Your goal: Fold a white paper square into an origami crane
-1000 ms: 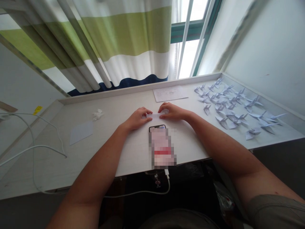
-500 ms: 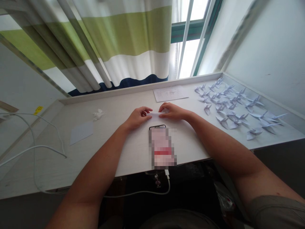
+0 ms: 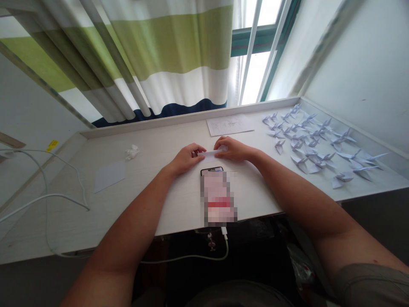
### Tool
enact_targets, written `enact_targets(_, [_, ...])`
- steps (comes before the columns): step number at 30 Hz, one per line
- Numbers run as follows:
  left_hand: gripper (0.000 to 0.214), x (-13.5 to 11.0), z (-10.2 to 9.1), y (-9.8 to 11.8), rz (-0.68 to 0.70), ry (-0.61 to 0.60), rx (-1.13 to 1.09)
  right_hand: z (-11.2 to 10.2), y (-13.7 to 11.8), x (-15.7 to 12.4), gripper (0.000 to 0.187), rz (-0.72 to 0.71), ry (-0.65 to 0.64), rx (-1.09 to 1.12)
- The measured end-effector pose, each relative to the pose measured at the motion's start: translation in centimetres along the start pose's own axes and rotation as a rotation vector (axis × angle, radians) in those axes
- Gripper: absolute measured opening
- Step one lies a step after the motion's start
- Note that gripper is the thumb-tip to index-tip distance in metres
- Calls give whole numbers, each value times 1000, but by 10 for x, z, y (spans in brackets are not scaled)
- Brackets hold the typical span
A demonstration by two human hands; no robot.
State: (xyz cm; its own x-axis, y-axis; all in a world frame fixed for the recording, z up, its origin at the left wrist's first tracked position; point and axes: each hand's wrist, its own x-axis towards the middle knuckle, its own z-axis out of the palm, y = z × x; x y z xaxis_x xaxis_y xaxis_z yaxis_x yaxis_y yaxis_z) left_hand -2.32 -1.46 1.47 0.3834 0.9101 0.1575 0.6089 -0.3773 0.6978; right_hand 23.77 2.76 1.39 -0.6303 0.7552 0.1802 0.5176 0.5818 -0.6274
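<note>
Between my hands, over the middle of the desk, is a small piece of white paper [image 3: 210, 156]. My left hand [image 3: 189, 158] pinches its left end between thumb and fingers. At the right end, my right hand [image 3: 232, 149] grips it the same way, fingers curled over the far side. The paper's folds are too small to make out. Just below it lies a phone [image 3: 217, 196] with a blurred screen, a white charging cable [image 3: 224, 232] plugged into its near end.
Several folded paper cranes [image 3: 313, 143] cover the desk's right side. A sheet with faint marks [image 3: 230, 125] lies at the back. On the left are a crumpled tissue [image 3: 132, 152], a blank paper sheet [image 3: 110, 175] and a looping white cable [image 3: 70, 199]. A raised rim [image 3: 153, 124] edges the desk's back.
The paper between my hands shows slightly more of its near face. Both hands keep their grip and have barely moved; the whole view has shifted a little.
</note>
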Motion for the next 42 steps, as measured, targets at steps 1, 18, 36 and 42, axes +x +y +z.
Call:
enact_targets(1, [30,0,0,0,5,0,9,0,0,0,23,2,4,-1])
enact_targets(18, [31,0,2,-4,60,-11,100,10,6,1,29,12,97,63])
enact_targets(36, [26,-13,-2,-6,197,14,210,11,8,-9,19,-50,93,17])
enact_targets(42, [31,-14,-5,-6,238,-64,263,8,9,-9,19,-31,63,25])
